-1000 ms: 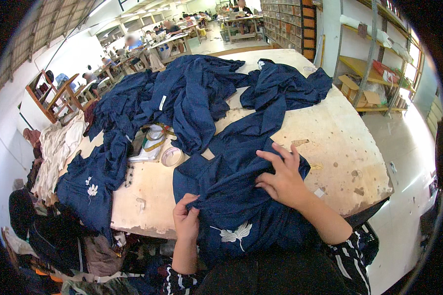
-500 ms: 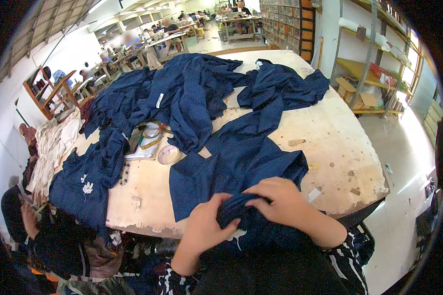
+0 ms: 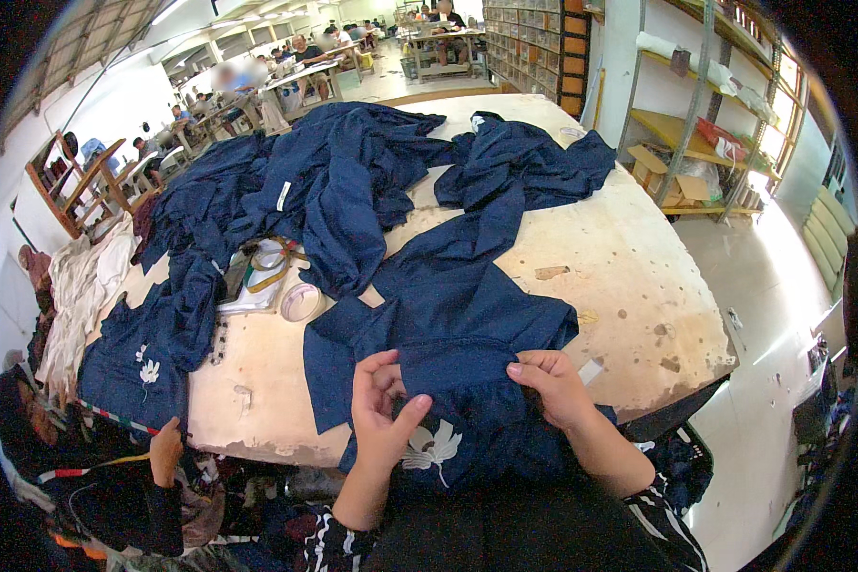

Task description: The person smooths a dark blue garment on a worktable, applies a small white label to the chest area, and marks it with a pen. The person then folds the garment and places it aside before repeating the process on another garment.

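Head view: main garment, a navy-blue cloth garment w/ a white flower motif, lies lower centre of frame, partly on the pale, scuffed wooden table, partly over its near edge. Vs. half a sec ago, hands are apart: bunched cloth btwn them is now a smooth band w/ a seam line along its top, so prob. that stretch is being flattened & is easier to check or handle. Right hand, right of centre, pinches the band's right end, thumb vs. forefinger. Left hand is wide open, thumb well off the fingers, at the band's left end; can't tell if its fingertips touch cloth. Also new: lower left, a co-worker's hand is by a striped, multicoloured measuring tape along the near edge of a second navy piece w/ white flowers; grip unclear, co-worker's body cut off by dark rim. Garment's lower end is lost against wearer's black front, bottom centre; right hand's other fingers hard to make out. Navy heap, upper centre: folds overlap, no. of pieces unclear.
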Available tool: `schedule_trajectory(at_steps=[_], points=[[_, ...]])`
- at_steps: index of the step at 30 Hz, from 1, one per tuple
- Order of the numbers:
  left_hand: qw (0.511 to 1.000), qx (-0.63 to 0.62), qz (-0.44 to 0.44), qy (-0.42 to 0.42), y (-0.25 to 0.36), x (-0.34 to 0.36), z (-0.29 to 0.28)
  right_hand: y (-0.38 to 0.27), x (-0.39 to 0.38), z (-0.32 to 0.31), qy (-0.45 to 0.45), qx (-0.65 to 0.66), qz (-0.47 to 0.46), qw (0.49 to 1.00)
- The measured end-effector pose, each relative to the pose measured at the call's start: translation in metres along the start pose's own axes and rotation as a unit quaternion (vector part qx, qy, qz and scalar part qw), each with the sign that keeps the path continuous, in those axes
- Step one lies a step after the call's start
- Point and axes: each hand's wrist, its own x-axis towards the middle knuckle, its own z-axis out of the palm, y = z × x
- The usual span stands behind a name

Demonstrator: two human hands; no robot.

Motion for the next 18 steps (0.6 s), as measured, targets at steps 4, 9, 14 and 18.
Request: schedule_trajectory(at_steps=[4,9,14,18], points=[[1.0,0.002,0.025,-0.004,-0.014,-0.006,-0.009,-0.004,-0.003,0.002,-0.039,0.075,0.026,0.996],[0.977,0.107,0.163,-0.09,-0.018,-0.003,-0.025,-0.002,-0.005,-0.003,-0.074,0.071,-0.001,0.995],[0.988,0.056,0.138,-0.051,-0.007,-0.005,-0.016,-0.007,-0.007,-0.011,-0.125,-0.121,-0.186,0.967],[0.991,0.058,0.114,-0.042,0.002,-0.006,-0.008,-0.008,-0.008,-0.005,-0.099,-0.247,-0.346,0.9]])
